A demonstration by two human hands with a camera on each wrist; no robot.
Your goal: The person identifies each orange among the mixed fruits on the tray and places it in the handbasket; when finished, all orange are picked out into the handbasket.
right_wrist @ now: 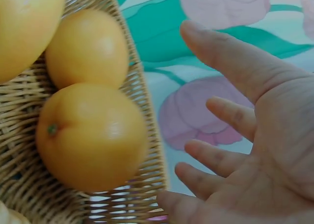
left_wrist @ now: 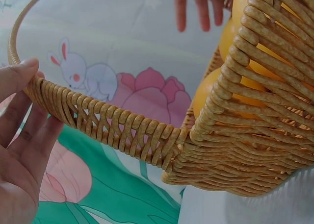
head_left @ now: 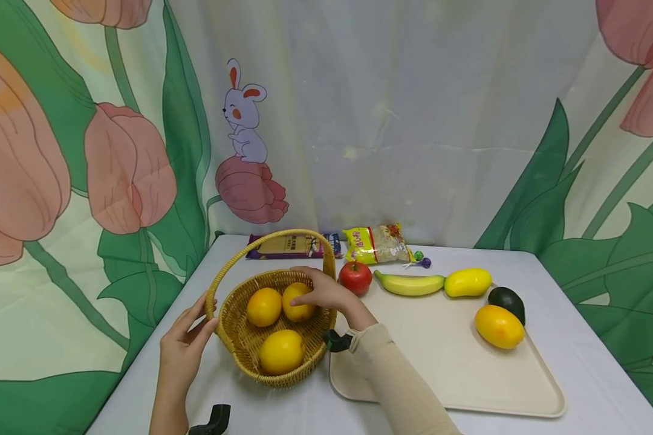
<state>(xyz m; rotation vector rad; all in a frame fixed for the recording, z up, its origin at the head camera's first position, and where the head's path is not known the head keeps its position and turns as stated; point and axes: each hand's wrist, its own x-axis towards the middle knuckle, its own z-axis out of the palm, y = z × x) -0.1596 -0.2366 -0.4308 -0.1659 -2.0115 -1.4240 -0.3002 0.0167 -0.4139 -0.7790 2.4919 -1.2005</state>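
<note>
My left hand (head_left: pixel 182 347) pinches the handle (left_wrist: pixel 113 118) of a woven basket (head_left: pixel 234 356) near its left base, thumb on one side and fingers on the other. Inside the basket lie two oranges (head_left: pixel 263 307) and a larger yellow fruit (head_left: pixel 282 352) like a mango. Over the basket's right rim reaches my right hand (head_left: pixel 329 293), above the right-hand orange (head_left: pixel 299 302). In the right wrist view its fingers (right_wrist: pixel 221 158) are spread and apart from the nearest orange (right_wrist: pixel 93 138), with nothing held.
Right of the basket stands a beige tray (head_left: pixel 413 362). Along its edges lie a red apple (head_left: pixel 355 278), a banana (head_left: pixel 410 284), a yellow mango (head_left: pixel 468 283), a dark avocado (head_left: pixel 507 302) and an orange-yellow mango (head_left: pixel 499 327). Snack packets (head_left: pixel 378 243) and lollipops (head_left: pixel 425 263) lie behind.
</note>
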